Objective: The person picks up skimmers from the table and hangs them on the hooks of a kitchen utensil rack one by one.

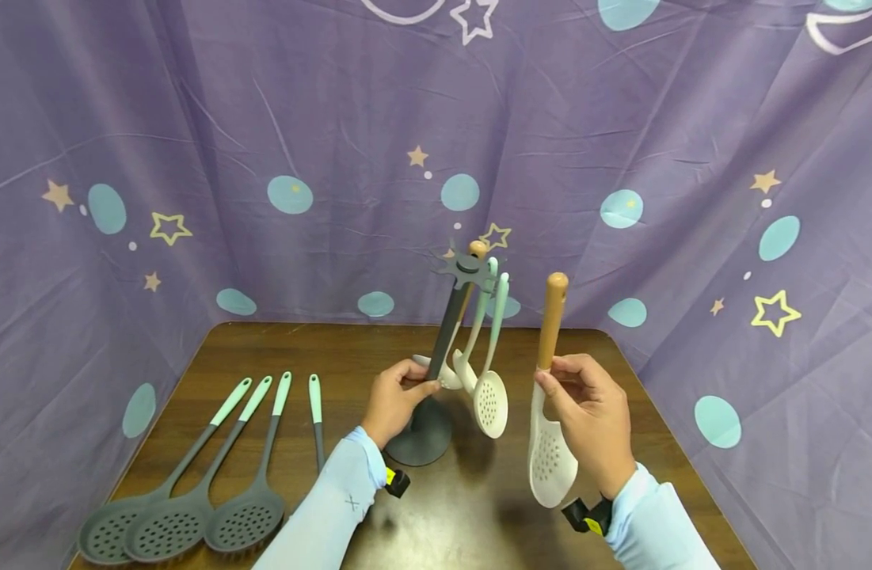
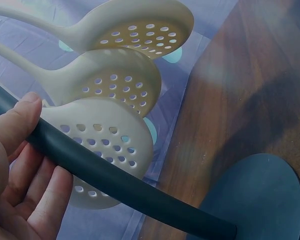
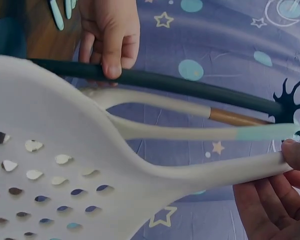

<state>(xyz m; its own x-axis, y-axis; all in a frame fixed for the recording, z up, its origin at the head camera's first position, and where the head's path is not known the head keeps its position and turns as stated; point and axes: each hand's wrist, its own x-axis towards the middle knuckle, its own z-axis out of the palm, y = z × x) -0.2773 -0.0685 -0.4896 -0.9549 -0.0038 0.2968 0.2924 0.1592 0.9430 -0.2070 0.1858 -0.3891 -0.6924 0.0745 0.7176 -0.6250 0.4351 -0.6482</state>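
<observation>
My left hand (image 1: 396, 396) grips the dark post (image 1: 446, 324) of a utensil stand, which has a round base (image 1: 423, 434) on the table and a hooked top (image 1: 468, 269). Hanging from the hooks are white utensils, among them a slotted spoon (image 1: 491, 404) with a mint handle; another has a wooden handle partly behind the post. In the left wrist view, several perforated white heads (image 2: 115, 75) show beside the post. My right hand (image 1: 592, 416) pinches a white skimmer (image 3: 55, 150) below its wooden handle (image 1: 552, 321). It hangs head down above the table, right of the stand.
Several grey skimmers (image 1: 243, 518) with mint handles lie at the left of the wooden table (image 1: 471, 514). My left sleeve hides part of the one nearest the stand. A purple patterned curtain (image 1: 364, 158) surrounds the table's back and sides.
</observation>
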